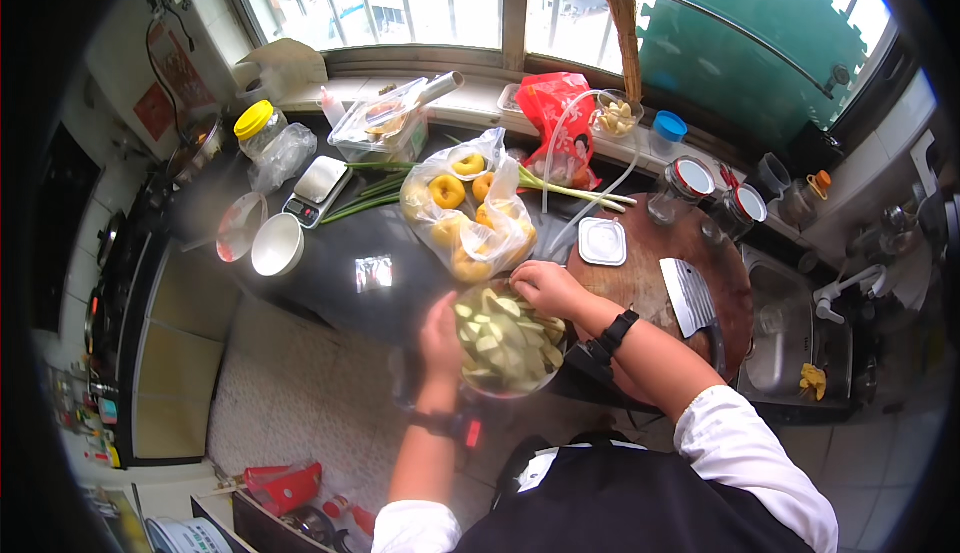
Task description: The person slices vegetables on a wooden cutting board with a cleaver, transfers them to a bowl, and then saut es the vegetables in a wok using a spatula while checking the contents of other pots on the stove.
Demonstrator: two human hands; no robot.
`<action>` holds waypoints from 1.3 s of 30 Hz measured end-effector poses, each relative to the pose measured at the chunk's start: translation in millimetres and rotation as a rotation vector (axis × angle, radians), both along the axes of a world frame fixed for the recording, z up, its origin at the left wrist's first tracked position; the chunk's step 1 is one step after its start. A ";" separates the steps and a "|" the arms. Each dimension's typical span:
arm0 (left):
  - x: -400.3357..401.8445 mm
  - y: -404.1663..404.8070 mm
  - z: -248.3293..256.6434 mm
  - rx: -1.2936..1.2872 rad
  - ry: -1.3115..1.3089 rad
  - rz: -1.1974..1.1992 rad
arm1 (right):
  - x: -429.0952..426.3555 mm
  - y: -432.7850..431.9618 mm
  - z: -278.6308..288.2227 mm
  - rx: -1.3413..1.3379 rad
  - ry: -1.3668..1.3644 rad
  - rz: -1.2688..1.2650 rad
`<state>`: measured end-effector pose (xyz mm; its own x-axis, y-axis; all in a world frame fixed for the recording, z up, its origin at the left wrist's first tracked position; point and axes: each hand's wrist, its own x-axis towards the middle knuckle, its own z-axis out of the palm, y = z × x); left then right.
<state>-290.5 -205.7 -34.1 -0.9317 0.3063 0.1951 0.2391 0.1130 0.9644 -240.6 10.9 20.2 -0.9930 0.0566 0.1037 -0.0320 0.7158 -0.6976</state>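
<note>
A bowl of cut pale slices (pixel 504 339) is in front of me at the counter's edge. The slices look like pieces of peeled fruit or vegetable; I cannot tell which. My left hand (pixel 441 339) lies along the bowl's left side and holds it, slightly blurred. Across the bowl's far right rim, my right hand (pixel 550 289) has its fingers curled. Whether they grip the rim or a slice is hidden. Just beyond the bowl rests a clear plastic bag of yellow fruits (pixel 448 193). To the right, a cleaver (pixel 686 298) lies on a round wooden cutting board (pixel 637 290).
A kitchen scale (pixel 319 189), a white bowl (pixel 277 244) and green onions (pixel 367 200) are on the dark counter. Glass jars (pixel 681 189) and a white lid (pixel 602 241) stand around the board. A sink (pixel 780 335) is at right, and an open drawer (pixel 277 527) at lower left.
</note>
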 end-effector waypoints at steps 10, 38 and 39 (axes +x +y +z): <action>3.7 4.6 6.5 -0.028 -0.043 0.005 | -3.6 -6.9 6.6 0.022 -0.118 -0.085; 1.7 1.6 -2.0 -0.096 0.132 0.075 | -3.3 -16.1 34.3 0.078 -0.050 0.033; 2.2 1.5 -1.9 -0.064 0.130 0.092 | -1.1 -17.9 40.7 0.042 -0.119 -0.002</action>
<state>-288.3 -204.2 -36.0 -0.9245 0.2365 0.2990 0.3475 0.2002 0.9161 -241.8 -7.0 60.9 -0.9983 0.0566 -0.0130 0.0509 0.7443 -0.6659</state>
